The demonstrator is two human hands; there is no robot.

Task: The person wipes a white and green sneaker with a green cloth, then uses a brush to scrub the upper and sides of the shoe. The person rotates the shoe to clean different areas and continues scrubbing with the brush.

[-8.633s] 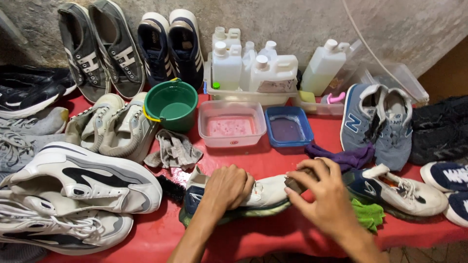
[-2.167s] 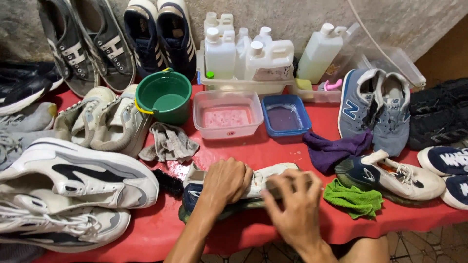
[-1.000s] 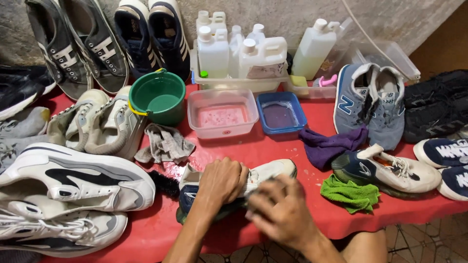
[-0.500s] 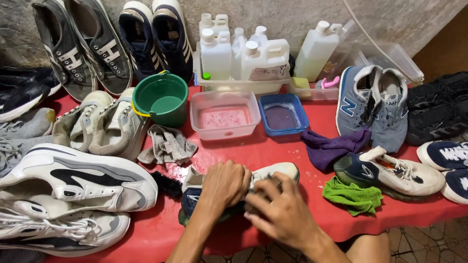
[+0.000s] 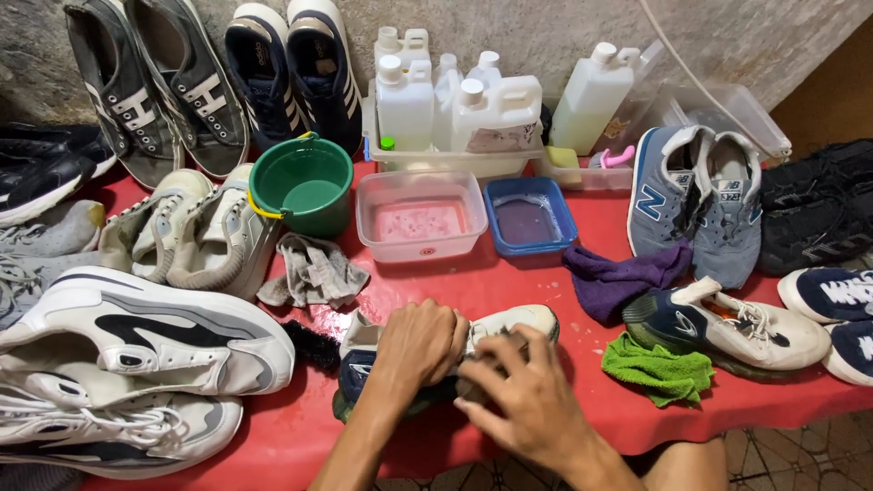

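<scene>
Both hands hide most of the shoe (image 5: 509,320) at the surface's (image 5: 509,282) near edge: left hand (image 5: 420,344) grasping its middle, right hand (image 5: 527,400) clenched around something unclear. A brush (image 5: 314,344) lies just left, cloths (image 5: 657,368) right.

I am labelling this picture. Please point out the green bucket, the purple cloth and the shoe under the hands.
green bucket (image 5: 273,177), head view, on its rim.
purple cloth (image 5: 618,277), head view, on its middle fold.
shoe (image 5: 523,318), head view, on its white toe.
</scene>
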